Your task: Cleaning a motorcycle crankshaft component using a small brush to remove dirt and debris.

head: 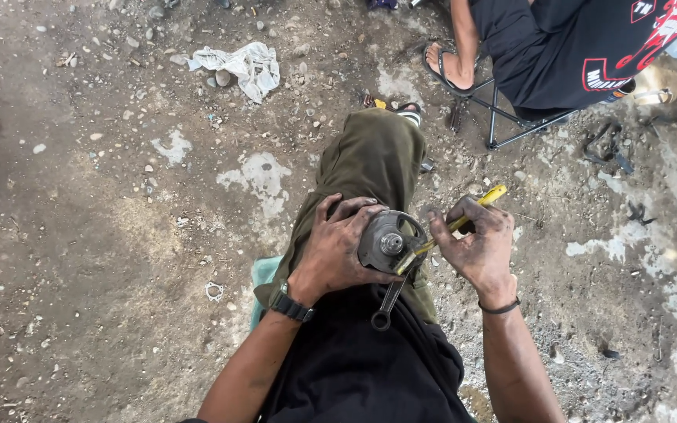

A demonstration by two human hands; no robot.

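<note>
While my left hand curls closed around one grey crankshaft propped on my right knee, my right hand pinches one yellow-handled tool, tip touching the crank web. One connecting rod hangs near, toward my lap. Bare dirt ground lies open left; one white rag far, one folding stool far right.

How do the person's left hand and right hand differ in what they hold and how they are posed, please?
The left hand cups a round grey metal part on the knee; the right hand pinches a thin yellow tool against it. The left wrist wears a watch, the right a thin band. Both are grimy.
</note>
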